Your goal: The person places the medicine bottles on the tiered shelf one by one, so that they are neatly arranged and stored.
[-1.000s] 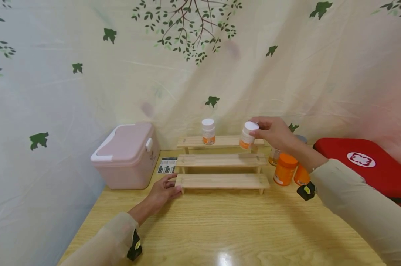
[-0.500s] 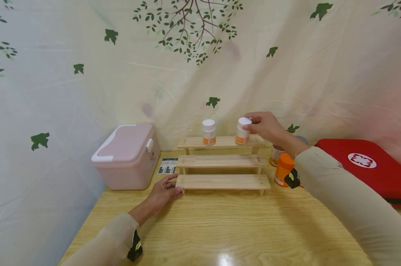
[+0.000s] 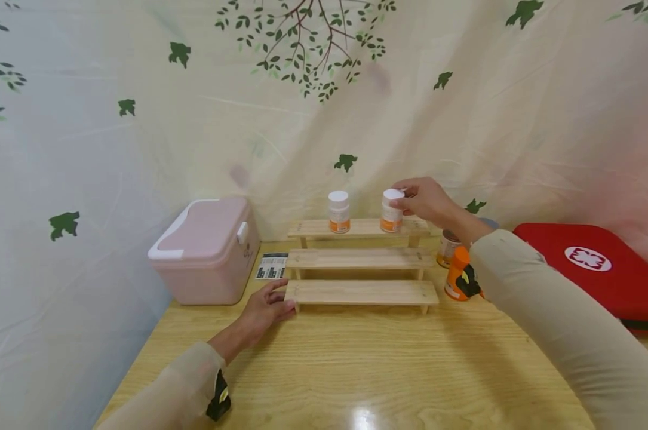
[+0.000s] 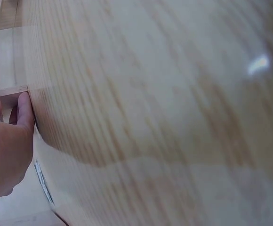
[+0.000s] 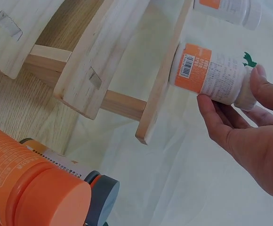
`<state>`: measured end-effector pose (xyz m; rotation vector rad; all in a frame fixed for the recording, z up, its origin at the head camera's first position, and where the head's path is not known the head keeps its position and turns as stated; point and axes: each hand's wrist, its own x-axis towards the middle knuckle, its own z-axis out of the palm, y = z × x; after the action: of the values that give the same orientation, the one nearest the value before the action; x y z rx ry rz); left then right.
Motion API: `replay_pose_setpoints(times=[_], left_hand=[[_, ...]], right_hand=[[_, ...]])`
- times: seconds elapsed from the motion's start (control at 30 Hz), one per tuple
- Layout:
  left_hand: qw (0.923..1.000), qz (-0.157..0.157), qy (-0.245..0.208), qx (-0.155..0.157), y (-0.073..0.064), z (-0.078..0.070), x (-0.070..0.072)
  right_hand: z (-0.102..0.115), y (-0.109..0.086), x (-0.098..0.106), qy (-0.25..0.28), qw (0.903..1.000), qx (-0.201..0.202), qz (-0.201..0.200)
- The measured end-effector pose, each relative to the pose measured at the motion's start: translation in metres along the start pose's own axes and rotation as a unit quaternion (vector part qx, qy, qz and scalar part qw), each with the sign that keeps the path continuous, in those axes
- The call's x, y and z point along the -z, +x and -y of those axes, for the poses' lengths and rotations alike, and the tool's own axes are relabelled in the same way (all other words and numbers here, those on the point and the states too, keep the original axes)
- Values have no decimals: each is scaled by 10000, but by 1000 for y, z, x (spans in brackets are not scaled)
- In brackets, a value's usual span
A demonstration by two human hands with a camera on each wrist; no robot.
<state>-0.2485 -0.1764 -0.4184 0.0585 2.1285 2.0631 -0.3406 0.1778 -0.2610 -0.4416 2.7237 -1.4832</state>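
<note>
A three-tier wooden display rack (image 3: pixel 361 291) stands on the table. My left hand (image 3: pixel 260 313) grips the left end of its lowest tier; in the left wrist view, thumb and fingers (image 4: pixel 25 110) lie on either side of the wood. At the right part of the top tier, my right hand (image 3: pixel 430 200) holds a white pill bottle (image 3: pixel 391 216) with an orange label band, by its cap. The right wrist view has that bottle's base (image 5: pixel 179 66) against the top tier, thumb and fingers around the cap end. A matching bottle (image 3: pixel 339 213) stands upright to its left.
Left of the rack sit a pink lidded box (image 3: pixel 208 254) and a printed card (image 3: pixel 272 266). On the right are an orange bottle (image 3: pixel 455 280), a dark-capped bottle (image 5: pixel 103 193) and a red case (image 3: pixel 576 269) with a white emblem. A patterned cloth (image 3: pixel 280 143) hangs behind.
The right hand has brought its pill bottle left and slightly up, from tilted in front of the top tier to upright on it. My left hand stays on the rack's end.
</note>
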Motion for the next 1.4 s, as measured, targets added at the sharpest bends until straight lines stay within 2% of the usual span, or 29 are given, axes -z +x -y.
replay_pose_setpoints(times=[0.3,0.47,0.7,0.93,1.17,1.4], left_hand=[[9998,183,-15,-69,1,0,2],[9996,271,-15,-89,0,0,2],[9997,224,-16,-57,0,-2,1],[9998,210,4,-74,-2,-1,1],[9999,138,-16,7,-2,1,1],[9998,203,-16,-33,-1,0,1]], right_hand=[[2,-1,3,-72,9999,64,132],[6,-9,11,-406,9988,-3,284],[11,-24,30,-881,9957,105,261],[4,-52,46,-1166,9926,306,156],[-11,-87,59,-1327,9908,167,-193],[-33,-123,73,-1313,9911,-86,-193]])
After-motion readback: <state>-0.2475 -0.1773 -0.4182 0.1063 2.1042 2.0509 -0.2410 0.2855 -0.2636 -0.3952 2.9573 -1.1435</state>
